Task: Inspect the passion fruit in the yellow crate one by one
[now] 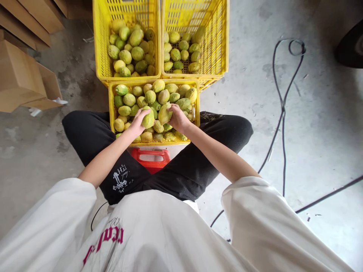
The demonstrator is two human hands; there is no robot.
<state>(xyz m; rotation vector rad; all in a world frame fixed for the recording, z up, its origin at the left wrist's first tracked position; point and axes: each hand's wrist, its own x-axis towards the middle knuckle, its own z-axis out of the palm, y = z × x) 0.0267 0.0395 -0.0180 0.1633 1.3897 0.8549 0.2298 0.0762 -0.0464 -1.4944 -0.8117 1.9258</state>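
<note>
My left hand [138, 122] is closed around a yellow-green papaya-like fruit [148, 118]. Just to its right, my right hand [178, 118] grips a second such fruit [165, 113] from its side. Both fruits are held above a yellow plastic crate [112, 109] between my legs, filled with many similar green and yellowish fruits [129, 99]. The two held fruits are close together, with a narrow gap between them. Parts of my fingers are hidden behind the fruits.
Two more yellow crates stand beyond: the left crate [99, 45] holds many fruits, the right crate [215, 49] fewer. Cardboard boxes [22, 71] lie at the left. A red plastic stool [151, 163] shows between my legs. A black cable [283, 109] loops across the concrete floor.
</note>
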